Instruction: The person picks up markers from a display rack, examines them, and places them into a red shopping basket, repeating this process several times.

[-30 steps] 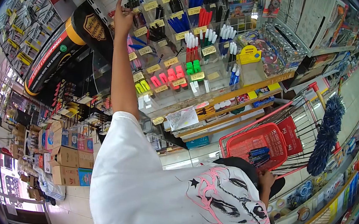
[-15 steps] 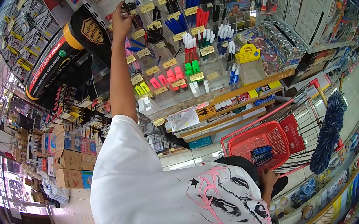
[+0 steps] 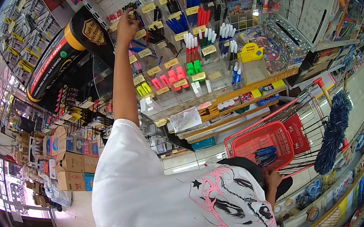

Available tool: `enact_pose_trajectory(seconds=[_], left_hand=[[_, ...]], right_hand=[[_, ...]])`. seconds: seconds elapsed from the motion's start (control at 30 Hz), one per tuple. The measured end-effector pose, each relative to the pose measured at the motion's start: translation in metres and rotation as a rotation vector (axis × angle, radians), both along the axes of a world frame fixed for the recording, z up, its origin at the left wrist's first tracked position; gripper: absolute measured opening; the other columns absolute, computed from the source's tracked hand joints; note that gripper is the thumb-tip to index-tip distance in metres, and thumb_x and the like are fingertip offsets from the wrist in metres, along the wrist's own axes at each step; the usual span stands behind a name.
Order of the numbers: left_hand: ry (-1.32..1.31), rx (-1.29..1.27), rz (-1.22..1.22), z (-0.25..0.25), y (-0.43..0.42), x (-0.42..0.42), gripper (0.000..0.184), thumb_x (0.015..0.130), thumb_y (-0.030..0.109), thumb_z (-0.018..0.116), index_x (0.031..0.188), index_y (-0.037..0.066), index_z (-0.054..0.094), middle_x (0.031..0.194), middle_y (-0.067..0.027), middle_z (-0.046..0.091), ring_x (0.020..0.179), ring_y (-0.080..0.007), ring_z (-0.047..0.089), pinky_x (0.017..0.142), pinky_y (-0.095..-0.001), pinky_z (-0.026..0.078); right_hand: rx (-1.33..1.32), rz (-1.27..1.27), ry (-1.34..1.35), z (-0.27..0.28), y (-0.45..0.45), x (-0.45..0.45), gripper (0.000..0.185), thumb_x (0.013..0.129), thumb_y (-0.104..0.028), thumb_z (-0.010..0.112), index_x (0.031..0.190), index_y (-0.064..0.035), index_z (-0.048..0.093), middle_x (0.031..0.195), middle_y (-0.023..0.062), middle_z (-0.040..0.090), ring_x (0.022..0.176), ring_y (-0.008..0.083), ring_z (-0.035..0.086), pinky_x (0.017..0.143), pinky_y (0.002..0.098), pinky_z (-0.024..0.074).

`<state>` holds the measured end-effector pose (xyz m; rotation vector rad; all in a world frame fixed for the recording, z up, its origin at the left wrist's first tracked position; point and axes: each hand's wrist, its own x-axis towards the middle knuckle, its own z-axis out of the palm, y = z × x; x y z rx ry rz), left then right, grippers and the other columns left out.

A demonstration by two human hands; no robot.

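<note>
My left hand (image 3: 128,25) is raised to the upper left part of a tiered clear pen display (image 3: 215,75). Its fingers are curled in at a compartment of dark pens; what they hold is too small to make out. Blue pens (image 3: 139,46) and black pens (image 3: 157,35) stand in compartments beside and below it. Low on the right, my right hand (image 3: 272,178) is closed beside the near edge of a red basket (image 3: 288,138) in a shopping cart (image 3: 309,111). What its fingers grip is hidden. A bunch of blue and dark pens (image 3: 266,155) lies in the basket.
Green highlighters (image 3: 194,67), pink highlighters (image 3: 177,75) and yellow highlighters (image 3: 143,89) fill lower compartments. A blue duster (image 3: 335,131) hangs at the cart's right side. A large battery-shaped stand (image 3: 55,61) is at the left, with cardboard boxes (image 3: 71,162) below.
My left hand has moved slightly down and right at the upper compartments, its fingers curling in more. My right hand stays by the basket, shifted only slightly.
</note>
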<state>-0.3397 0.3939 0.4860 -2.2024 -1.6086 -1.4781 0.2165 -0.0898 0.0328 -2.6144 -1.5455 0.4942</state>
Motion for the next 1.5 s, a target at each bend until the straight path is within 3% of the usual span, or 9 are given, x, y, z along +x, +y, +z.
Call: enact_pose_trajectory(seconds=[0.53, 0.77, 0.8, 0.87, 0.93, 1.03, 1.1, 1.2, 1.5], left_hand=[[0.034, 0.060, -0.024, 0.001, -0.009, 0.002, 0.049, 0.079, -0.005, 0.062, 0.126, 0.007, 0.057, 0.090, -0.0087, 0.058, 0.071, -0.0157, 0.060, 0.066, -0.0282, 0.050], [0.166, 0.675, 0.074, 0.007, -0.055, 0.036, 0.039, 0.080, 0.005, 0.059, 0.119, 0.006, 0.059, 0.106, -0.0171, 0.059, 0.098, -0.0355, 0.058, 0.085, -0.0417, 0.048], [0.097, 0.653, 0.018, 0.002, -0.070, 0.049, 0.033, 0.083, 0.009, 0.062, 0.115, 0.003, 0.059, 0.108, -0.0153, 0.061, 0.104, -0.0326, 0.058, 0.090, -0.0415, 0.045], [-0.056, 0.670, 0.015, -0.032, -0.103, 0.084, 0.033, 0.083, 0.009, 0.062, 0.116, 0.004, 0.058, 0.109, -0.0166, 0.061, 0.106, -0.0364, 0.057, 0.091, -0.0422, 0.045], [-0.171, 0.607, -0.129, -0.087, -0.138, 0.124, 0.027, 0.084, 0.012, 0.059, 0.110, 0.005, 0.058, 0.107, -0.0168, 0.060, 0.104, -0.0348, 0.058, 0.088, -0.0427, 0.046], [-0.080, 0.409, -0.419, -0.183, -0.206, 0.192, 0.028, 0.087, 0.022, 0.058, 0.107, 0.003, 0.060, 0.112, -0.0157, 0.057, 0.101, -0.0332, 0.056, 0.084, -0.0457, 0.046], [-0.513, -0.407, -0.758, -0.220, -0.265, 0.223, 0.019, 0.085, 0.012, 0.058, 0.101, 0.002, 0.063, 0.119, -0.0184, 0.055, 0.115, -0.0358, 0.052, 0.097, -0.0433, 0.045], [-0.178, 0.196, -0.577, -0.369, -0.293, 0.275, 0.023, 0.077, 0.014, 0.063, 0.098, 0.003, 0.063, 0.124, -0.0223, 0.050, 0.112, -0.0380, 0.054, 0.090, -0.0477, 0.046], [0.085, -0.534, -0.160, -0.520, -0.361, 0.328, 0.062, 0.072, 0.024, 0.069, 0.129, 0.006, 0.051, 0.156, -0.0188, 0.019, 0.145, -0.0367, 0.015, 0.117, -0.0535, 0.017]], right_hand=[[0.010, 0.006, -0.043, -0.004, -0.001, 0.000, 0.025, 0.081, -0.037, 0.065, 0.091, -0.0147, 0.073, 0.080, 0.0099, 0.071, 0.081, 0.0276, 0.067, 0.093, 0.0482, 0.0313], [-0.090, 0.009, -0.056, -0.046, -0.005, 0.019, 0.047, 0.082, -0.052, 0.057, 0.104, -0.0123, 0.070, 0.101, 0.0136, 0.070, 0.099, 0.0325, 0.066, 0.109, 0.0566, 0.0199], [0.465, 0.236, -0.571, -0.102, -0.012, 0.036, 0.052, 0.082, -0.054, 0.056, 0.108, -0.0099, 0.068, 0.100, 0.0140, 0.070, 0.101, 0.0342, 0.064, 0.107, 0.0585, 0.0205], [-0.066, 0.206, -0.239, -0.069, -0.010, 0.032, 0.047, 0.080, -0.050, 0.059, 0.097, -0.0074, 0.066, 0.085, 0.0169, 0.070, 0.088, 0.0387, 0.067, 0.103, 0.0618, 0.0256], [0.115, 0.322, -0.395, -0.120, -0.018, 0.062, 0.051, 0.081, -0.056, 0.056, 0.090, -0.0067, 0.067, 0.080, 0.0171, 0.070, 0.079, 0.0388, 0.068, 0.098, 0.0598, 0.0292], [-0.222, 0.380, -0.182, -0.021, 0.023, 0.039, 0.048, 0.085, -0.050, 0.054, 0.097, -0.0046, 0.065, 0.086, 0.0184, 0.070, 0.084, 0.0389, 0.068, 0.090, 0.0600, 0.0397], [-0.245, 0.527, -0.233, 0.000, 0.052, 0.034, 0.048, 0.085, -0.049, 0.054, 0.097, -0.0046, 0.065, 0.086, 0.0185, 0.070, 0.084, 0.0388, 0.068, 0.089, 0.0598, 0.0403], [-0.306, 0.740, -0.283, 0.020, 0.085, 0.023, 0.048, 0.086, -0.049, 0.054, 0.097, -0.0046, 0.065, 0.086, 0.0187, 0.070, 0.084, 0.0387, 0.068, 0.088, 0.0594, 0.0412], [-0.509, 1.026, -0.263, 0.013, 0.081, 0.049, 0.047, 0.086, -0.049, 0.053, 0.098, -0.0046, 0.065, 0.086, 0.0191, 0.070, 0.083, 0.0383, 0.068, 0.085, 0.0584, 0.0438]])
